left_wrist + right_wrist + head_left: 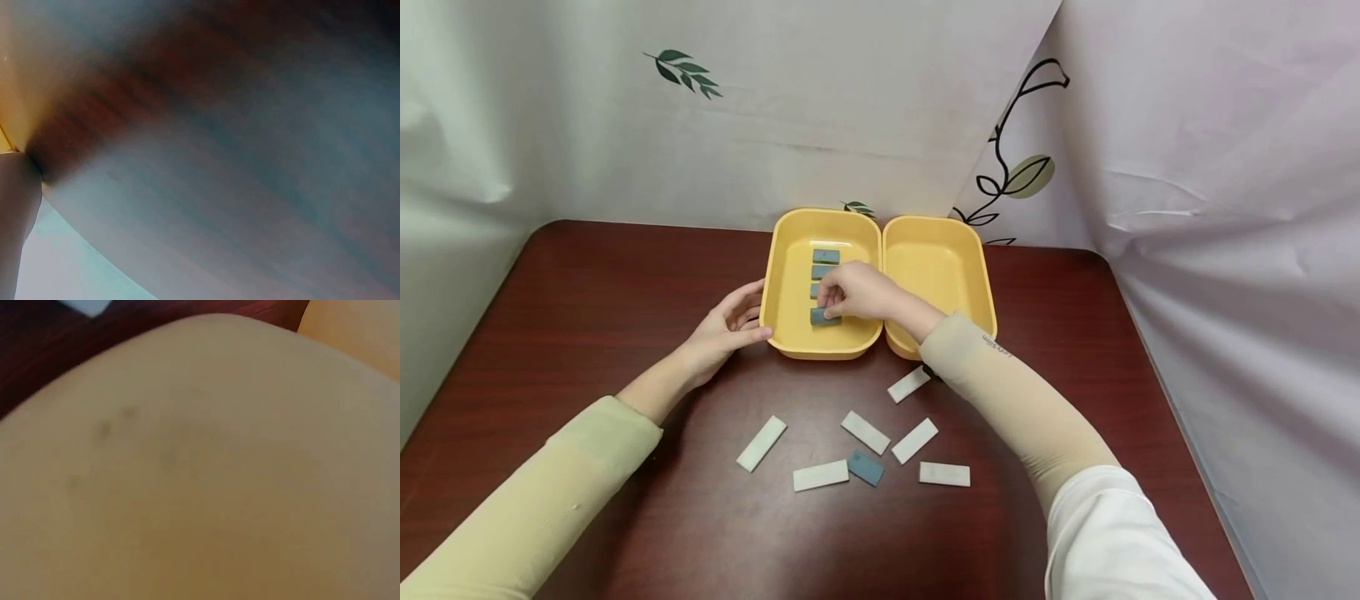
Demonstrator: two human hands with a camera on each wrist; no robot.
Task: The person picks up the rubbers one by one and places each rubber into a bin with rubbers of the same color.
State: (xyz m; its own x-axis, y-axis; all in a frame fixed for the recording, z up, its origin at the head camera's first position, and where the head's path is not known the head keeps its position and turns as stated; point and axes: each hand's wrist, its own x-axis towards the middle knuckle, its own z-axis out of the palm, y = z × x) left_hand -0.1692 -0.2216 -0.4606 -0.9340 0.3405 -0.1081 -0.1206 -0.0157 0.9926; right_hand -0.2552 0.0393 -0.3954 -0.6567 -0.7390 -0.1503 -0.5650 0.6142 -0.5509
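Note:
My right hand (859,292) reaches into the left yellow tray (784,242) and pinches a blue-grey block (822,317) between thumb and fingers, low over the tray's floor. Beyond it, more blue-grey blocks form a column: the farthest block (826,256), then a second block (822,272), with another partly hidden by the fingers. At the tray's near left corner my left hand (718,337) holds the side, thumb on the front corner and fingers along the left wall. In the left wrist view only a digit (17,212) shows against yellow plastic.
The right yellow tray (934,258) sits against the left one, partly behind my right forearm. On the dark red table (700,533) in front lie several white strips, such as one white strip (762,443), and a blue-grey tile (866,468). A white patterned curtain (820,100) hangs behind.

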